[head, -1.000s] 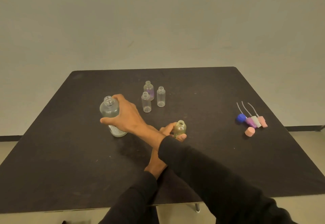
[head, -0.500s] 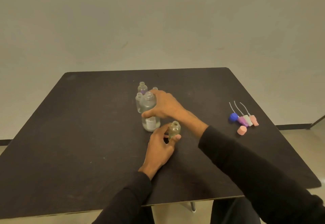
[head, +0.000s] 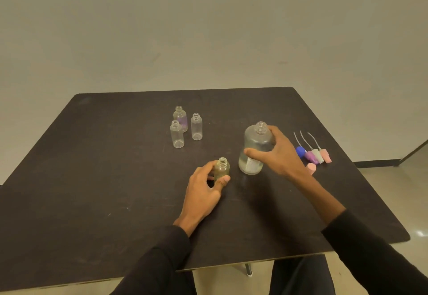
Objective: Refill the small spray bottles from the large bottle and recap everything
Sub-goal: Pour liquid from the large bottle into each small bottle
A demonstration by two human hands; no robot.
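Right grip [head: 276, 153] on large bottle [head: 254, 149], label [head: 252, 164] illegible

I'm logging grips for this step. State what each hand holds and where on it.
The left hand grips the small yellowish bottle around its lower body. The right hand grips the large bottle around its middle, thumb across the front.

We see a dark, matte square table [head: 92, 179] with a pale board edge, standing before a plain beige wall [head: 208, 28]. At right, a glossy tan floor [head: 393, 190] meets a black baseboard [head: 375, 162].
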